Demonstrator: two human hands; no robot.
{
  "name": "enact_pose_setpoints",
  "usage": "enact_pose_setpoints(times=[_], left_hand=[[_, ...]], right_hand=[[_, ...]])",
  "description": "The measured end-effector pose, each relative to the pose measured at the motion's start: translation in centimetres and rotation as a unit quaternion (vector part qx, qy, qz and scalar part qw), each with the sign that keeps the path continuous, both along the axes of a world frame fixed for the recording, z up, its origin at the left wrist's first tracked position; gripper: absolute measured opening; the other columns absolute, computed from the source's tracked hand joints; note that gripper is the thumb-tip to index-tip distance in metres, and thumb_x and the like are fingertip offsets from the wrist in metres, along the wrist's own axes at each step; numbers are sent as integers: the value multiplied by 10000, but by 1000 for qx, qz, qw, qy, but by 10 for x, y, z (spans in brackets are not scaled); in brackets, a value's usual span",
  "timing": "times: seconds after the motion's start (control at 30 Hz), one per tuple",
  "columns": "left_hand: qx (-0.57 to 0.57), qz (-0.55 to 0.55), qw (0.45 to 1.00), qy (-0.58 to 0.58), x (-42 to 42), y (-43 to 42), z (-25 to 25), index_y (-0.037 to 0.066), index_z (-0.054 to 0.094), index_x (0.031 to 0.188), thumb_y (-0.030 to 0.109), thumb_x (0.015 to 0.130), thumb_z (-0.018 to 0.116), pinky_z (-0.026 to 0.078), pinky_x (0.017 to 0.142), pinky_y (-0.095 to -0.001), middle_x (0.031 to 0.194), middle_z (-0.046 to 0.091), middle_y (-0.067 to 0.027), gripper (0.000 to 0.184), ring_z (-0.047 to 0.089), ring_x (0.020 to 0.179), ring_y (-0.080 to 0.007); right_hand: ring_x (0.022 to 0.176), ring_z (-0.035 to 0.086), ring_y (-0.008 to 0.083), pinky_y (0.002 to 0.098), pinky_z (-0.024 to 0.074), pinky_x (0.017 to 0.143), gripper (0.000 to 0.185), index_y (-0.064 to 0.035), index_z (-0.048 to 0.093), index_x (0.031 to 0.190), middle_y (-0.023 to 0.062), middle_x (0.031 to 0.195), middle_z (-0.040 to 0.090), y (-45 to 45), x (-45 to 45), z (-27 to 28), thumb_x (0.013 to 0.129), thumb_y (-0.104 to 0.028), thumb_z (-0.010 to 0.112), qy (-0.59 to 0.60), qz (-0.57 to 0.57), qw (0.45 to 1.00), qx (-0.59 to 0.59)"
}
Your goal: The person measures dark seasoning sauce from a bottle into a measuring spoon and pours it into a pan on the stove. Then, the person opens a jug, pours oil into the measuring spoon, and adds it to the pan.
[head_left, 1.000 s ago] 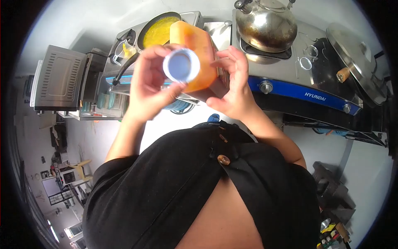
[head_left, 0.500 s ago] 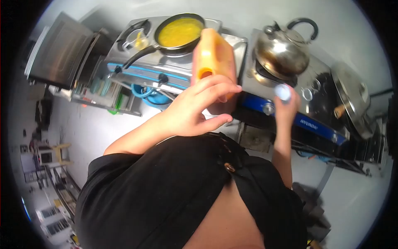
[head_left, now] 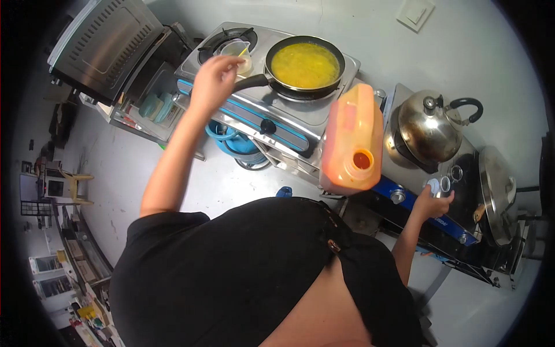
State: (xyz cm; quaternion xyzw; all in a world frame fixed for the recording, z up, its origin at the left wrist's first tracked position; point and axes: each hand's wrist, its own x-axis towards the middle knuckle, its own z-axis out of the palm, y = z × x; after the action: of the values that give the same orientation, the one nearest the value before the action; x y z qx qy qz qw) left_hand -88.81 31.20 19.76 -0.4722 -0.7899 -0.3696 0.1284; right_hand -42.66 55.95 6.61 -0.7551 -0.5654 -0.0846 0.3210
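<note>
My left hand reaches to a clear plastic cup with a yellow utensil in it, fingertips pinched at its rim; whether they grip cup or utensil is unclear. The cup sits at the left burner of the silver stove. My right hand holds a pale round cap over the blue-fronted stove, beside two small rings. Between my hands an orange jug stands uncapped, its mouth towards me, touched by neither hand. Behind it a black pan of yellow liquid rests on the burner.
A steel kettle stands on the right stove. Farther right leans a large metal lid with a wooden-handled item beside it. An oven is at the upper left, and a blue gas cylinder stands below the stove.
My left hand has moved from the jug to the cup at the upper left. My right hand has carried the cap off the jug to the right stove. The view has shifted.
</note>
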Motion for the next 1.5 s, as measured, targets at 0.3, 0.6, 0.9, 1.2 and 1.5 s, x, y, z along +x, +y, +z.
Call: enact_pose_setpoints(times=[0.3,0.6,0.9,1.2,1.5], left_hand=[[-273,-296,900,167,-181,73,-25,69,614,1080,-39,730,486,427,928,-379,1142,591,-118,388,538,1062,-312],[-268,-390,873,116,-203,80,-26,31,631,888,33,746,595,461,845,-371,1009,632,-107,147,589,944,-295],[-196,-221,949,113,-191,33,-14,61,624,884,118,746,622,498,723,-357,893,632,-86,150,610,826,-258],[-4,-46,971,233,-127,-16,-54,114,627,816,100,715,669,507,693,-317,894,653,-20,110,622,809,-222],[412,209,684,-565,-139,13,-51,22,510,926,94,851,506,526,626,-293,816,555,-70,103,610,716,-182]], right_hand=[[1163,420,311,397,363,978,675,-110,465,1250,139,1207,437,-39,-135,131,616,85,590,0,658,753,-9],[1093,477,301,438,408,921,567,-221,589,1085,43,1164,513,-18,-190,150,577,13,679,-223,783,580,28],[1138,459,327,441,392,943,474,-185,609,1025,33,1175,523,-16,-188,136,581,-41,694,-190,783,593,22],[1152,440,357,429,363,976,439,-142,600,1050,80,1173,534,-12,-186,129,645,27,597,-116,802,584,38],[1191,417,340,410,335,1014,482,-119,587,1088,93,1205,529,-15,-183,128,671,85,455,-72,819,569,30]])
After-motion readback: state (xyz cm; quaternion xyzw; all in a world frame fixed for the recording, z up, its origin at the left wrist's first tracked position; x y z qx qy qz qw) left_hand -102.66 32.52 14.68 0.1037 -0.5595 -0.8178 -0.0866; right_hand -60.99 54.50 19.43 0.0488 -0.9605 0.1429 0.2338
